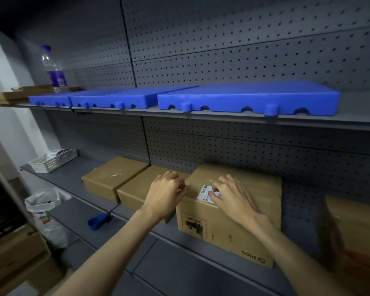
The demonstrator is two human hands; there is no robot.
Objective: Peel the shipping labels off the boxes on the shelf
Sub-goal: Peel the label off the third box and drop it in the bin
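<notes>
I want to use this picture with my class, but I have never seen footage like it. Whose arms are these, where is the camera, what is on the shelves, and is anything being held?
There is no machine here. A person wears a wide-angle camera on the head, so you look forward and down along their own bare arms.

On the lower shelf stand brown cardboard boxes. The nearest one, the PICO box, carries a white shipping label on its top. The right hand lies over that label, its fingers picking at it. The left hand rests at the box's left top edge, apparently steadying it.

Further left are a white basket and a blue strap. The upper shelf holds blue plastic slabs and a clear bottle.

Whether the label has begun to lift cannot be seen.
</notes>
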